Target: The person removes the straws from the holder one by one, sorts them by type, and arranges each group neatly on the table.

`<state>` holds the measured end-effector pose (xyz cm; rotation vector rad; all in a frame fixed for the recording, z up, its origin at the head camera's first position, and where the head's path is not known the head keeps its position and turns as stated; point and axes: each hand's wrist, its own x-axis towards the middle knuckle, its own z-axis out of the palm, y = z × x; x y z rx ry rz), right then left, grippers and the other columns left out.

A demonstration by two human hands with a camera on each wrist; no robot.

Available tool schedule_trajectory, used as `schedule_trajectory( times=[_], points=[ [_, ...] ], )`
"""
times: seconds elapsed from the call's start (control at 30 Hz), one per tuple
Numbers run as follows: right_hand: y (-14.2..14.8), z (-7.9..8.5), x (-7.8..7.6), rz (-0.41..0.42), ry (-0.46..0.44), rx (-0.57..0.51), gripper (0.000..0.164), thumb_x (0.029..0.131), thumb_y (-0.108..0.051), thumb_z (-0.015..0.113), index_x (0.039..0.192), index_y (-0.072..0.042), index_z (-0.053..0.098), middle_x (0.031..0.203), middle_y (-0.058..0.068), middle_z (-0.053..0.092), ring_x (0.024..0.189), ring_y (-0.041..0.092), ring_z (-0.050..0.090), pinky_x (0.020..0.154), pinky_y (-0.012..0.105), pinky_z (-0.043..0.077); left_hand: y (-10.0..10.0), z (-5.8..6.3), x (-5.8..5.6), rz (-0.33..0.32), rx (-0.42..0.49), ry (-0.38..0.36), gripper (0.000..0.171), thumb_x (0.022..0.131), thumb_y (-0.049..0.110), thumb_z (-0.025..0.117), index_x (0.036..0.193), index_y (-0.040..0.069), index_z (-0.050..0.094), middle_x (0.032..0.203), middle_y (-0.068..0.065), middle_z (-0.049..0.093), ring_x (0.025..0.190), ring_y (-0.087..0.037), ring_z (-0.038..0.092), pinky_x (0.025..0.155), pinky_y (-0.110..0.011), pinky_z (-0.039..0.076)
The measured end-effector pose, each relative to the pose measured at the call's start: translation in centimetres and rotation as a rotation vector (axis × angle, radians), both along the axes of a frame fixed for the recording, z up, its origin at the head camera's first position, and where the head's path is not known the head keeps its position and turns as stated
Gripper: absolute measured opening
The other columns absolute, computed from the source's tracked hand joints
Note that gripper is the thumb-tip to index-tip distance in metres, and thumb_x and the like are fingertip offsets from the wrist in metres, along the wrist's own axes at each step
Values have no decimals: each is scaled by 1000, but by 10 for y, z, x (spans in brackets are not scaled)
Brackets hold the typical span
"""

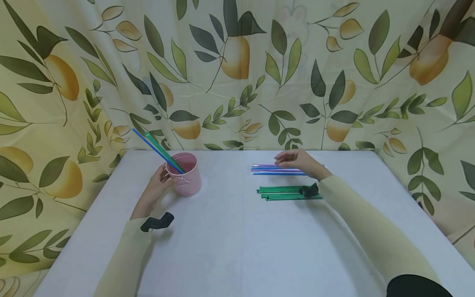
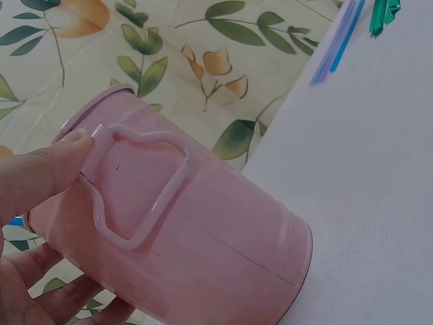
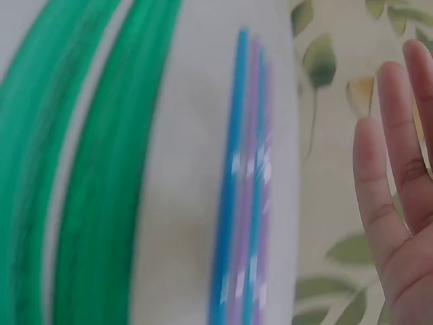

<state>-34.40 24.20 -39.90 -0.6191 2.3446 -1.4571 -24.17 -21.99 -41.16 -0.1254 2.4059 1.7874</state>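
On the left of the table, my left hand [image 1: 162, 183] grips a pink metal bucket [image 1: 188, 185] near its rim. In the left wrist view the thumb presses beside the wire handle [image 2: 179, 172], with the other fingers around the far side. A blue straw [image 1: 148, 144] and a green wrapped straw [image 1: 157, 144] lean out of the bucket to the left. Over a row of blue and purple straws [image 1: 265, 170], my right hand [image 1: 298, 161] hovers with extended fingers and nothing in them. Several green wrapped straws [image 1: 278, 190] lie nearer, below the right wrist.
A white-covered table [image 1: 215, 243] carries everything. Behind it hangs a leaf-and-fruit patterned curtain [image 1: 237, 103]. Black straps [image 1: 157, 222] circle the sleeves at the wrists, the right one above the green straws.
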Motion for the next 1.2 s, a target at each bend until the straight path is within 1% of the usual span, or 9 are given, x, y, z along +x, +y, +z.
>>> schedule_trajectory(
  times=[0.1, 0.2, 0.4, 0.57, 0.6, 0.73, 0.87, 1.03, 1.2],
  points=[
    [-20, 8, -3, 9, -4, -48, 41, 86, -21, 69, 120, -1, 60, 107, 5, 70, 97, 12, 67, 89, 24, 54, -1, -1, 0, -5, 0, 7, 87, 90, 32, 62, 152, 17, 3, 159, -13, 10, 146, -33, 13, 118, -49, 21],
    [-42, 18, -5, 25, 7, -74, 43, 86, -19, 68, 122, 0, 58, 107, 8, 69, 98, 17, 67, 89, 27, 55, -1, -1, -1, -14, 9, 20, 87, 90, 30, 62, 152, 16, 3, 159, -14, 11, 146, -34, 13, 118, -49, 21],
    [-84, 37, -12, 63, 11, -144, 41, 88, -13, 65, 124, 5, 55, 106, 10, 68, 93, 15, 67, 86, 27, 56, -3, -3, 0, -23, 33, 38, 85, 91, 28, 62, 152, 16, 4, 159, -14, 11, 146, -34, 14, 118, -49, 20],
    [-117, 50, -18, 97, 16, -187, 35, 88, -10, 65, 121, 2, 59, 102, 7, 69, 91, 14, 66, 90, 32, 55, -3, -2, 0, -24, 38, 41, 86, 91, 28, 62, 152, 16, 3, 159, -14, 11, 146, -33, 14, 118, -48, 20],
    [-124, 54, -16, 98, 16, -188, 34, 87, -9, 64, 120, 1, 59, 100, 5, 69, 93, 18, 66, 89, 32, 55, -3, -2, 0, -25, 37, 41, 86, 91, 28, 62, 152, 16, 3, 159, -14, 11, 146, -33, 14, 118, -49, 20],
    [-151, 61, -17, 100, 37, -202, 30, 86, -7, 66, 115, 0, 63, 95, -1, 69, 90, 17, 66, 93, 41, 54, -3, -3, -1, -23, 46, 46, 85, 91, 27, 62, 152, 15, 3, 159, -14, 11, 146, -33, 14, 118, -48, 20],
    [-176, 63, -19, 123, 58, -206, 30, 87, -6, 65, 115, 1, 62, 99, 5, 70, 92, 20, 67, 95, 47, 51, -3, -3, -2, -21, 51, 41, 86, 91, 27, 62, 152, 15, 4, 159, -14, 11, 146, -33, 14, 119, -47, 20],
    [-203, 66, -16, 150, 41, -188, 31, 88, -7, 64, 118, 1, 61, 106, 12, 69, 101, 24, 65, 97, 38, 52, -3, -4, -2, -21, 49, 33, 86, 91, 28, 62, 152, 16, 3, 159, -14, 11, 146, -33, 13, 118, -49, 21],
    [-225, 64, -12, 184, 24, -186, 31, 88, -8, 63, 117, 1, 61, 111, 17, 68, 96, 20, 67, 91, 34, 55, -3, -5, -2, -20, 52, 38, 85, 91, 27, 62, 152, 16, 5, 158, -15, 11, 146, -34, 13, 118, -49, 21]
  ],
)
